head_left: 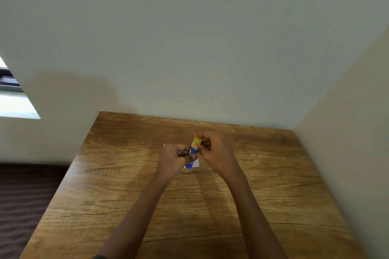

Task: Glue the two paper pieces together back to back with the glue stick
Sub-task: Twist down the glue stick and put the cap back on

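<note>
Wood-grain table (263, 185) sitting in corner of plain walls. Left hand (173, 159) gripping blue cylindrical glue stick (192, 151), fingers curled round barrel; right hand (216, 153) pinching its yellow cap (196, 140). White paper (195, 163) lying flat under both fingers, mostly hidden.

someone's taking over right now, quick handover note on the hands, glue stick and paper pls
Left hand: grips the blue body of the glue stick, held above the table.
Right hand: pinches the yellow cap, which looks still on.
White paper: on the table under the hands, mostly hidden; one piece or two, cannot tell.
Done: glue stick in hand.
Left: uncap, spread glue, press the pieces back to back.
</note>
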